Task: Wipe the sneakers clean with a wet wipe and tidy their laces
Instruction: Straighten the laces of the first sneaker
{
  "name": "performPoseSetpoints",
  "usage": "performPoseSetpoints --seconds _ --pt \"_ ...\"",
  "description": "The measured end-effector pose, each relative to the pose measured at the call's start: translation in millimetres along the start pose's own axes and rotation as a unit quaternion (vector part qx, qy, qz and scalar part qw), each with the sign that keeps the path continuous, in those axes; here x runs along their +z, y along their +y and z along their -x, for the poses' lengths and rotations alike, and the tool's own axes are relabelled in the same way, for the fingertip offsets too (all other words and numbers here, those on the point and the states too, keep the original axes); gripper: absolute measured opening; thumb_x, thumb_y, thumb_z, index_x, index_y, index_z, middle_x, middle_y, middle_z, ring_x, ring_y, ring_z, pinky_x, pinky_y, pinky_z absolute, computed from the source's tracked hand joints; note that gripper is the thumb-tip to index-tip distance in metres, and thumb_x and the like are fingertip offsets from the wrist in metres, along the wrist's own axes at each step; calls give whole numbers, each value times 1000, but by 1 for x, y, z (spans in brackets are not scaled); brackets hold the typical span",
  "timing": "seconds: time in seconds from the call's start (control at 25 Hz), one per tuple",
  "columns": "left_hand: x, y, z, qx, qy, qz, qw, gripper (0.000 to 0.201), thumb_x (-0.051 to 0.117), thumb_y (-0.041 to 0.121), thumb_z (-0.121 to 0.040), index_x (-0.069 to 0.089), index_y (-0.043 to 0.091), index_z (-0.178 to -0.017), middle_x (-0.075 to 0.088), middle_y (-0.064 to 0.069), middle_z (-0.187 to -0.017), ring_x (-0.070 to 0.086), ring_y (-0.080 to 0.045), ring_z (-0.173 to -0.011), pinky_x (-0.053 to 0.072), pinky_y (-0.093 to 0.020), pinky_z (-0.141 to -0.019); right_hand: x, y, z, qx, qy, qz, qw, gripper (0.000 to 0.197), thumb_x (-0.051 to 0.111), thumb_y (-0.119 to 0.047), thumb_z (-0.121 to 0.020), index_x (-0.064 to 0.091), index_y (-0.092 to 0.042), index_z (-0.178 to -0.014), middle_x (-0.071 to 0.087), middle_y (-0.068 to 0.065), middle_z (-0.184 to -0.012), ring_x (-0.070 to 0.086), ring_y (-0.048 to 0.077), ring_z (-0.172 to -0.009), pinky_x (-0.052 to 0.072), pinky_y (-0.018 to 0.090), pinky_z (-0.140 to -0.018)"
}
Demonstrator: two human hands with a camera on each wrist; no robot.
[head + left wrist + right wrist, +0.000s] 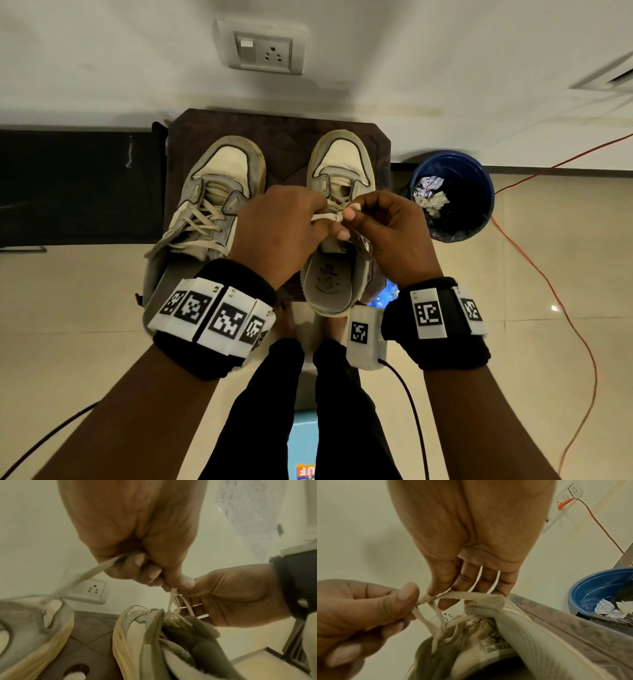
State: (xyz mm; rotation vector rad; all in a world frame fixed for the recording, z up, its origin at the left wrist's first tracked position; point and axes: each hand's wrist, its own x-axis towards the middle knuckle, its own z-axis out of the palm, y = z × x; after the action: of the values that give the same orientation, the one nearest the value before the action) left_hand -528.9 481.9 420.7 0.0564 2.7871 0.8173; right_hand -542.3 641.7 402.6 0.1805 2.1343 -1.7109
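Two worn grey and cream sneakers stand side by side on a dark brown stool (pixel 284 137), toes toward the wall. The left sneaker (pixel 219 178) has loose laces trailing off its side. Over the tongue of the right sneaker (pixel 339 164) both hands meet at its cream lace (pixel 325 216). My left hand (pixel 284 226) grips one strand of the lace (pixel 96 570) in curled fingers. My right hand (pixel 387 226) pinches the other strand between thumb and fingers, and in the right wrist view the lace (pixel 464 596) crosses under its fingertips. No wet wipe is in either hand.
A blue bin (pixel 455 195) with crumpled used wipes sits on the floor right of the stool. An orange cable (pixel 548 281) runs across the floor tiles at the right. A wall socket (pixel 263 48) is behind the stool. My legs stand just in front of the stool.
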Motion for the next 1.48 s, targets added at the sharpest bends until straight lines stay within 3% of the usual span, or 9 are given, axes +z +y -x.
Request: performPoseSetpoints --seconds 0.2,0.32,0.48,0.64,0.84,0.96,1.2,1.36,1.48 --pt "6 -9 5 -56 8 218 974 11 70 33 -82 74 22 -83 58 20 -60 56 2 -57 47 -19 -60 1 -2 4 -1 13 12 1000 6 65 -7 -87 65 -11 -83 68 1 -76 66 6 -71 51 18 -66" --pt "11 -9 9 -139 42 333 932 7 74 29 -78 73 23 -75 65 10 -58 60 -4 -56 52 -25 -58 2 3 6 -11 38 59 997 7 65 -15 -87 67 -10 -83 70 6 -79 66 19 -76 54 28 -70" --pt "21 -23 17 -205 58 275 938 10 67 26 -86 72 18 -85 70 -1 -80 63 -14 -76 49 -26 -70 -8 27 18 26 115 116 986 20 63 -28 -85 67 -8 -84 65 2 -71 57 16 -65 49 40 -68" --pt "34 -22 21 -259 79 232 934 16 58 23 -91 66 12 -99 67 -8 -110 61 -23 -103 45 -33 -86 -7 41 22 62 155 155 974 23 61 -30 -84 67 -9 -79 67 8 -71 61 28 -68 51 49 -69" --pt "42 -20 16 -279 86 242 925 22 51 29 -94 61 15 -106 68 -9 -99 66 -28 -91 56 -47 -79 0 44 14 76 174 154 970 29 58 -38 -82 68 -12 -77 67 7 -69 62 30 -68 52 49 -69" --pt "40 -21 16 -264 57 232 934 24 49 37 -94 60 17 -103 65 -1 -96 63 -22 -86 53 -38 -74 -3 46 17 96 186 123 970 37 58 -50 -74 69 -15 -79 70 4 -71 66 28 -71 54 51 -71" --pt "30 -15 27 -236 44 264 934 23 57 19 -92 53 24 -114 58 11 -109 55 -5 -99 41 -16 -77 3 26 27 54 221 166 959 33 67 -24 -84 63 -16 -115 67 -1 -107 60 11 -100 48 30 -90" --pt "24 -11 48 -198 81 251 944 33 57 11 -89 53 24 -120 50 7 -128 50 -8 -118 45 -25 -97 36 9 40 -48 243 199 948 24 60 -20 -83 67 -15 -105 63 3 -111 57 17 -102 38 18 -84" --pt "16 -9 68 -196 99 231 948 25 58 14 -90 59 23 -113 54 6 -118 56 -7 -106 49 -23 -88 53 -2 50 -94 255 222 936 28 60 -14 -80 65 -15 -108 59 4 -115 52 15 -105 33 9 -86"
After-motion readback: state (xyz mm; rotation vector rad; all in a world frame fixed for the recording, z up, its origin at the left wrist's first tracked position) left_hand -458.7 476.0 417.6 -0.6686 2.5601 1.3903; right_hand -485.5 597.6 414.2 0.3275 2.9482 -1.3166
